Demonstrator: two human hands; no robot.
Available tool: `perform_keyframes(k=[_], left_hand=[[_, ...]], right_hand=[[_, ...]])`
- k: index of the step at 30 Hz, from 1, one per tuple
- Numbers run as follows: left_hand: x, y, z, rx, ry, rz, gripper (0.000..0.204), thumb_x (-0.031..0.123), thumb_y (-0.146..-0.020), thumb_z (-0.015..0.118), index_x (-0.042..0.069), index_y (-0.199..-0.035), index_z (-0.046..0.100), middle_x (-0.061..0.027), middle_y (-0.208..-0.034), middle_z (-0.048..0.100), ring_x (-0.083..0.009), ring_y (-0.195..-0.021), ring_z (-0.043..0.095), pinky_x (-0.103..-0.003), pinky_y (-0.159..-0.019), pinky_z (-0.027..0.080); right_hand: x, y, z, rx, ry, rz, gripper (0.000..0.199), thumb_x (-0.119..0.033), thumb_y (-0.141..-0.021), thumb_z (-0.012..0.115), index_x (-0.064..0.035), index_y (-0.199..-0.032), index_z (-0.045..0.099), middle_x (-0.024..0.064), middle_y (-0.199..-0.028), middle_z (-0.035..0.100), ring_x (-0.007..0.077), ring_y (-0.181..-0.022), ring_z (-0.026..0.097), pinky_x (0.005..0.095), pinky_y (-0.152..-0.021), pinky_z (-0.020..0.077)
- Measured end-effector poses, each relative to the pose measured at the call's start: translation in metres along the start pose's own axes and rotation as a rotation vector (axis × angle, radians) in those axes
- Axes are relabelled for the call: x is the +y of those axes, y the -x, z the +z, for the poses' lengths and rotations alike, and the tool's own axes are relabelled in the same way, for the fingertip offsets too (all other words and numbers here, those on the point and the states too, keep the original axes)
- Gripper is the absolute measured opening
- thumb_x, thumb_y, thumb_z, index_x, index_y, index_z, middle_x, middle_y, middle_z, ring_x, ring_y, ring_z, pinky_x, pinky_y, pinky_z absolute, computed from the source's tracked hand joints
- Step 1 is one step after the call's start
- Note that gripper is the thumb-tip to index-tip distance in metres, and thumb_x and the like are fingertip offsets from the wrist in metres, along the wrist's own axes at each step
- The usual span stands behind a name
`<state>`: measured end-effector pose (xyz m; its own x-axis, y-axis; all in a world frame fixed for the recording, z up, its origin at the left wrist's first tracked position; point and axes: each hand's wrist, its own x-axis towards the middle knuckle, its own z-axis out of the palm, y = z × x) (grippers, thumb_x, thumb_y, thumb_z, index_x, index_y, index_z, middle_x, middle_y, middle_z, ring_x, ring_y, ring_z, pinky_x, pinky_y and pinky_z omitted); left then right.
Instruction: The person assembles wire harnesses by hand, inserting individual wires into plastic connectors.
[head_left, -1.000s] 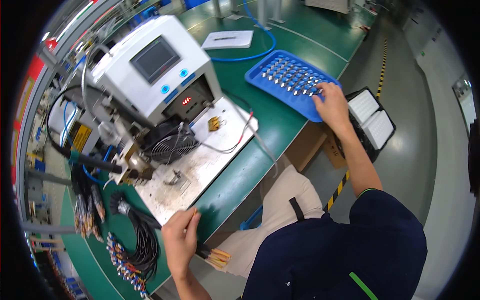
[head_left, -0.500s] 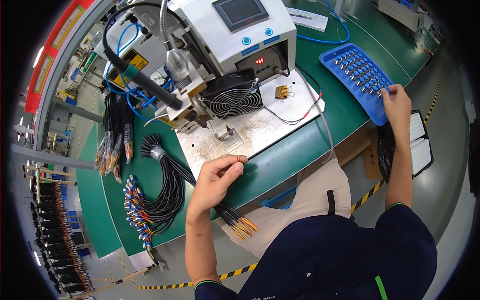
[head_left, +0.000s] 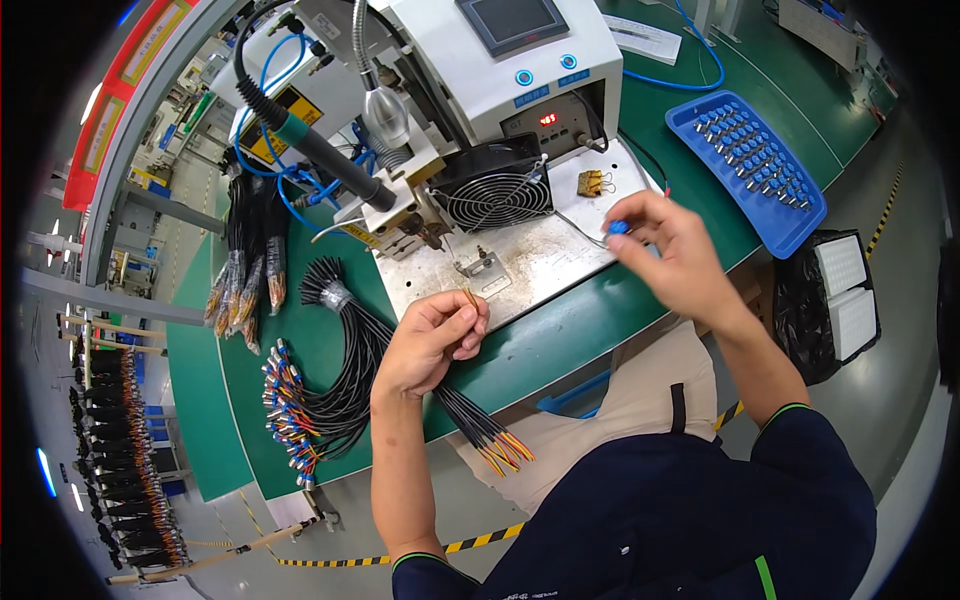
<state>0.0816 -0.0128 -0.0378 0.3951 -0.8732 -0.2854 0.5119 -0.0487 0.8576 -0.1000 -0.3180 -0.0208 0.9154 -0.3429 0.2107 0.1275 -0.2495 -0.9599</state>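
Note:
My left hand (head_left: 432, 338) is closed in a pinch at the front edge of the metal plate. A thin orange-brown wire end (head_left: 470, 297) sticks up from its fingertips; the rest is hidden. Beneath that hand runs a bundle of black cables (head_left: 362, 345), bare coloured wires showing at the near end. My right hand (head_left: 672, 252) is raised over the plate's right side, gripping a small blue connector (head_left: 618, 228) between thumb and fingers. To its right lies a blue tray (head_left: 780, 240) with rows of blue-and-silver connectors (head_left: 752, 152).
A white machine (head_left: 510, 80) with a screen stands behind the plate, a black fan (head_left: 495, 200) before it. A soldering head (head_left: 415, 215) overhangs the plate. Cables with connectors (head_left: 287, 410) lie at left, near wrapped cable bundles (head_left: 245, 270). A gold binder clip (head_left: 596, 183) rests on the plate.
My right hand has left the tray and moved left over the plate, carrying a blue connector. My left hand has turned slightly, its wire end now pointing up. The whole view has shifted a little.

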Motion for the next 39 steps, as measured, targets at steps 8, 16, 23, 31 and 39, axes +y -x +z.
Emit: perform_keyframes(k=[8, 16, 23, 31, 39], left_hand=[[0.002, 0.006, 0.017, 0.194, -0.129, 0.068, 0.014, 0.017, -0.111, 0.066, 0.003, -0.108, 0.065, 0.0024, -0.08, 0.059, -0.0038, -0.066, 0.044, -0.021, -0.057, 0.032], [-0.003, 0.008, 0.04, 0.267, -0.293, 0.169, 0.012, 0.015, -0.112, 0.065, 0.003, -0.109, 0.064, 0.005, -0.078, 0.058, -0.0019, -0.066, 0.045, -0.021, -0.059, 0.033], [-0.003, 0.005, 0.041, 0.289, -0.285, 0.159, 0.013, 0.013, -0.11, 0.067, 0.0, -0.11, 0.067, 0.0017, -0.084, 0.066, -0.0021, -0.07, 0.052, -0.02, -0.06, 0.039], [-0.008, 0.004, 0.038, 0.274, -0.317, 0.138, 0.015, 0.013, -0.11, 0.068, -0.002, -0.114, 0.072, -0.0006, -0.09, 0.07, -0.0026, -0.072, 0.054, -0.02, -0.061, 0.041], [-0.005, 0.01, 0.015, 0.168, 0.026, 0.124, 0.019, 0.006, -0.109, 0.06, -0.007, -0.118, 0.07, -0.0099, -0.096, 0.072, -0.0067, -0.067, 0.048, -0.023, -0.059, 0.038]], right_hand=[[-0.012, 0.007, 0.071, -0.287, -0.154, 0.088, 0.022, -0.004, -0.107, 0.064, 0.0026, -0.127, 0.063, 0.0053, -0.111, 0.069, 0.0095, -0.098, 0.065, 0.0279, -0.088, 0.0543], [-0.011, 0.0, 0.095, -0.301, -0.276, 0.186, 0.029, -0.005, -0.106, 0.068, 0.0026, -0.134, 0.062, 0.0017, -0.106, 0.069, 0.0056, -0.094, 0.065, 0.0222, -0.082, 0.0543], [-0.003, -0.011, 0.101, -0.282, -0.296, 0.139, 0.032, -0.006, -0.104, 0.073, 0.0047, -0.133, 0.064, 0.0028, -0.106, 0.07, 0.005, -0.094, 0.065, 0.0227, -0.08, 0.0552], [0.0, -0.015, 0.112, -0.255, -0.184, 0.025, 0.012, -0.01, -0.107, 0.067, -0.0009, -0.114, 0.062, -0.0017, -0.098, 0.064, 0.0035, -0.087, 0.057, 0.0229, -0.075, 0.0486], [0.012, -0.014, 0.119, -0.308, -0.374, 0.105, 0.013, -0.014, -0.11, 0.067, -0.003, -0.114, 0.062, -0.0041, -0.095, 0.061, 0.0032, -0.086, 0.053, 0.0235, -0.077, 0.0466]])
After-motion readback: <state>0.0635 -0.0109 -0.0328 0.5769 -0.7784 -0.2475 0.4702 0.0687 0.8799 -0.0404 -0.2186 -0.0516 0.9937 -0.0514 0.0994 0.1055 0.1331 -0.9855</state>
